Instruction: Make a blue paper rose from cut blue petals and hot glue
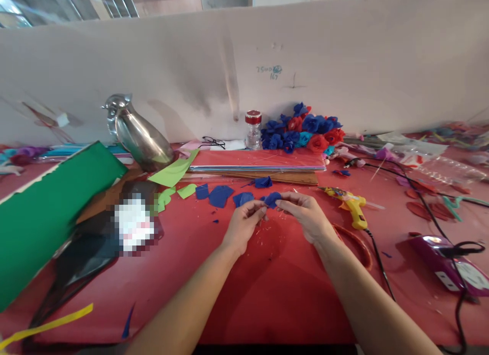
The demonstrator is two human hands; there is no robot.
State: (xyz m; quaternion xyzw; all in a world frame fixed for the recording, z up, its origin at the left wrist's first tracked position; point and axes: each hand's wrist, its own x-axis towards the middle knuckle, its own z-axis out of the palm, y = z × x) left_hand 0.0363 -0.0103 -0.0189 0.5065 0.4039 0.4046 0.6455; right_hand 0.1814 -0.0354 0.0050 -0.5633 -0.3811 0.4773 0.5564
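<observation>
Both my hands meet over the red table (275, 283), pinching a small blue foam flower (272, 199) between their fingertips. My left hand (243, 226) grips its left side with closed fingers. My right hand (305, 215) pinches its right side. Loose blue foam petals (220, 195) lie just beyond my left hand, and another small blue flower (263, 182) sits farther back.
A yellow glue gun (349, 205) lies right of my right hand, its black cord trailing forward. A pile of blue and red foam roses (301, 131), a small jar (252, 129), a steel jug (139, 136), stacked foam sheets (260, 161), green sheet (49, 207) and a purple device (446, 261) surround.
</observation>
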